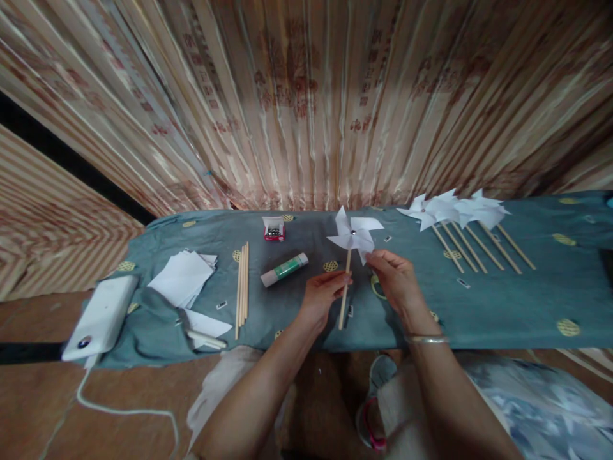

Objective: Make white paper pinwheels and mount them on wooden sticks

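A white paper pinwheel [355, 235] with a pin at its centre stands nearly upright over the cloth on a wooden stick [344, 294]. My left hand [324, 295] is closed round that stick, thumb and fingers pinching it below the paper. At the pinwheel's lower right blade, my right hand [393, 276] pinches the paper between thumb and fingertips. Just left of the hands lies a green and white glue stick [285, 269]. Behind it sits a small open red box [274, 229] holding small dark metallic pieces.
Several pinwheels [454, 209] on sticks overlap at the right. Loose wooden sticks [242, 291] lie left of the glue. Further left are stacked white paper [184, 278], a white-handled tool [205, 338] and a white device [100, 317] with a cable. A curtain [306, 128] hangs behind the table.
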Tool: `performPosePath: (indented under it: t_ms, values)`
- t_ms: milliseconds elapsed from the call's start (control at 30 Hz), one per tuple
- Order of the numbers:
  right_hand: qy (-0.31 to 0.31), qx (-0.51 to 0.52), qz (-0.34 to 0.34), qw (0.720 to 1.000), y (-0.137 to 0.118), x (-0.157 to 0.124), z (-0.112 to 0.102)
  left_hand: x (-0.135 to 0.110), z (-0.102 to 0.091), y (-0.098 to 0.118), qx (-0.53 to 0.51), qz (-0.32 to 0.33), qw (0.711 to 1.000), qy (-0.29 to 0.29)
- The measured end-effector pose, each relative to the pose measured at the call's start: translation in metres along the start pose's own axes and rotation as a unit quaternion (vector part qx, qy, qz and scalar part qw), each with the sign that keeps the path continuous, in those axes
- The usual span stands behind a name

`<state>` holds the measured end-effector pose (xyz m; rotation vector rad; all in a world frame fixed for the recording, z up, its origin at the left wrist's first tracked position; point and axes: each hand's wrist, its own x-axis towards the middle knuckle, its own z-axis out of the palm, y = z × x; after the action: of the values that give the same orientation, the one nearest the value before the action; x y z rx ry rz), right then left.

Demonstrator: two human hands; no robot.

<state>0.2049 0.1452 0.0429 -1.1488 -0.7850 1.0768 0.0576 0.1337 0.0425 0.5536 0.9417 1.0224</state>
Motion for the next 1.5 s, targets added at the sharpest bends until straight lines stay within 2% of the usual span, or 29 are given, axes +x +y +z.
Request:
performPosePath:
  t_ms: [200,633,867,967,1067,1233,1500]
  values:
    - [-0.027,0.014,0.014,0.999,-0.002,-0.003,0.003,0.0,0.0,0.0,0.0,-0.001,1.0,0.0]
    - [-0.044,0.04,0.026,0.998,0.0,-0.006,0.005,-0.001,0.001,0.0,0.001,-0.005,1.0,-0.002]
    - [-0.009,0.11,0.058,0.992,0.0,0.0,0.003,0.0,0.0,-0.002,0.017,-0.018,0.999,-0.022]
    - [-0.054,0.172,0.104,0.978,-0.008,0.0,0.003,-0.003,0.001,-0.003,0.028,-0.039,0.998,-0.04]
    - [-0.094,0.201,0.118,0.968,-0.015,-0.001,0.003,-0.006,0.003,-0.003,0.036,-0.07,0.995,-0.061]
    - [-0.063,0.247,0.092,0.963,-0.017,-0.003,0.004,-0.007,0.005,-0.004,0.036,-0.089,0.993,-0.074]
    - [-0.035,0.249,0.083,0.964,-0.012,0.0,0.005,-0.008,0.004,-0.003,0.039,-0.093,0.992,-0.074]
